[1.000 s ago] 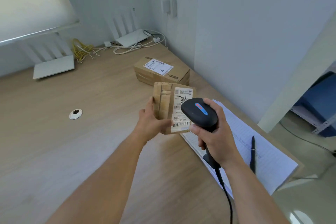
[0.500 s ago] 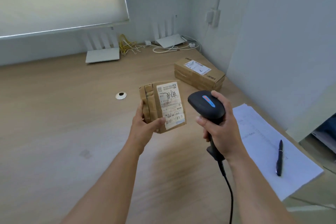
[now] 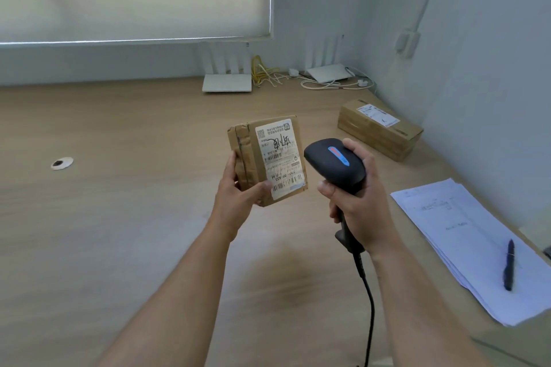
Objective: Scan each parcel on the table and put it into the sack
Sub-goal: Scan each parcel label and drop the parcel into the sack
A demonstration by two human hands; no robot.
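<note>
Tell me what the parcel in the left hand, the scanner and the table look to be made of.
Parcel: brown corrugated cardboard, matte, with creased taped edges and a white paper label. Scanner: black moulded plastic by its smooth, slightly shiny shell, with a blue and red strip on top. Table: light wood grain, likely laminate or veneer; the flat, even surface leaves that open.

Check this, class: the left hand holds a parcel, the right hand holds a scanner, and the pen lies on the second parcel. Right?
Not quite. In the head view the pen lies on the papers, not the second parcel. The left hand does hold a parcel, the right hand a scanner.
</note>
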